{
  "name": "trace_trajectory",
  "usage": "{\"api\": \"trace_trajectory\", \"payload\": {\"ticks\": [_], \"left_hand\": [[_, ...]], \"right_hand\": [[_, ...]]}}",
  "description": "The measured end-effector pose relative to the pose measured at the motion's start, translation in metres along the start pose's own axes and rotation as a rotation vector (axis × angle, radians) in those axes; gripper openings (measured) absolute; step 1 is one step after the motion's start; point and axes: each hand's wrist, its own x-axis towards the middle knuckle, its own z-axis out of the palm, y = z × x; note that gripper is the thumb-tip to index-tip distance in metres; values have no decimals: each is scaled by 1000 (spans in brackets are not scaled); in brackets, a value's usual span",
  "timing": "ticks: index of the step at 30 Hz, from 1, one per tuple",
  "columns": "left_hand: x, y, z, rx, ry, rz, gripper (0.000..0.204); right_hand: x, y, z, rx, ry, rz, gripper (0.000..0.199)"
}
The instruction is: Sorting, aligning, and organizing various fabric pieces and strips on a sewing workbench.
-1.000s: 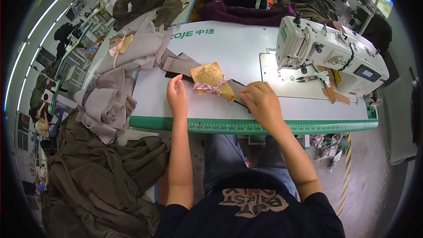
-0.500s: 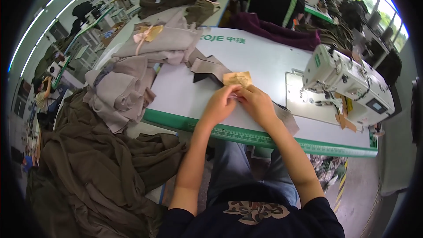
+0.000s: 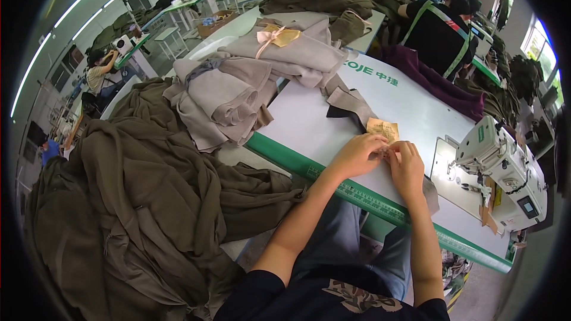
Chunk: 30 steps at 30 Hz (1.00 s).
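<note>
Over the white tabletop my left hand (image 3: 360,156) and my right hand (image 3: 408,170) meet, fingertips pinched close together. Something small and pale shows between them, too small to name. Just beyond the fingertips lies a tan paper label (image 3: 382,128) with writing on it. A grey-brown fabric strip (image 3: 352,100) with a dark underside runs from the upper left toward my hands. Another grey fabric end (image 3: 430,195) pokes out beside my right wrist, near the table's front edge.
At right stands a white sewing machine (image 3: 505,169). Grey fabric bundles (image 3: 226,98), one tied with a pale ribbon (image 3: 269,38), sit at left by a large olive garment pile (image 3: 148,184). A green ruler edge (image 3: 375,201) borders the table. A co-worker (image 3: 440,35) sits beyond purple cloth (image 3: 431,80).
The view has turned left, so the table and my hands appear farther right. My fingertips have come slightly apart, still pinched near the tan label.
</note>
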Motion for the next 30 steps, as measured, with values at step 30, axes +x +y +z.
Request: {"api": "trace_trajectory", "payload": {"ticks": [30], "left_hand": [[-21,45,39,184,70,-117,21]], "right_hand": [[-26,44,-47,472,-177,614,12]]}}
